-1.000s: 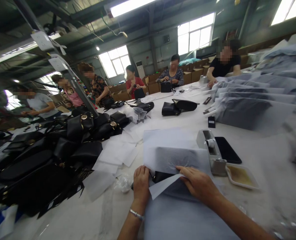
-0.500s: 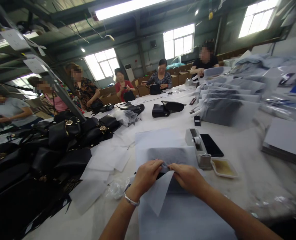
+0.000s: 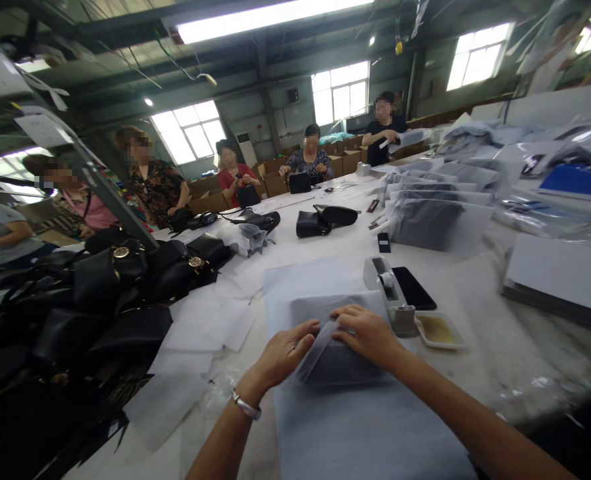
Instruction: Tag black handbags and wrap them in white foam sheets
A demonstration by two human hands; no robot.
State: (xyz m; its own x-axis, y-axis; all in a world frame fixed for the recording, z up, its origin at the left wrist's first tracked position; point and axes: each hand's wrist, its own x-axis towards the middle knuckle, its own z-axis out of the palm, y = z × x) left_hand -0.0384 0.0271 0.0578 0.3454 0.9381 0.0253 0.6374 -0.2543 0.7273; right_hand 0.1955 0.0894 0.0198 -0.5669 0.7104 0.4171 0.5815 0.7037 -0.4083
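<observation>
A flat dark item wrapped in translucent white tissue paper (image 3: 348, 365) lies in front of me on larger pale sheets (image 3: 360, 427). The dark shape shows through the paper, but its kind is hidden. My right hand (image 3: 368, 333) has its fingers curled on a folded flap of the tissue, over the top of the bundle. At the bundle's left edge is my left hand (image 3: 288, 350), fingers stretched out and thumb apart, beside the slanted fold. A bracelet sits on the left wrist.
Right of the bundle stand a tape dispenser (image 3: 390, 297), a black phone (image 3: 415, 288) and a white dish (image 3: 461, 343) with yellowish content. Black handbags (image 3: 110, 273) pile up at left beside loose white sheets (image 3: 210, 320). Wrapped packets (image 3: 425, 220) stand at right. Several people work across the table.
The loose flap that hung toward me is now folded onto the bundle. My hands have moved apart; the left has let go of the paper. The view has turned slightly right.
</observation>
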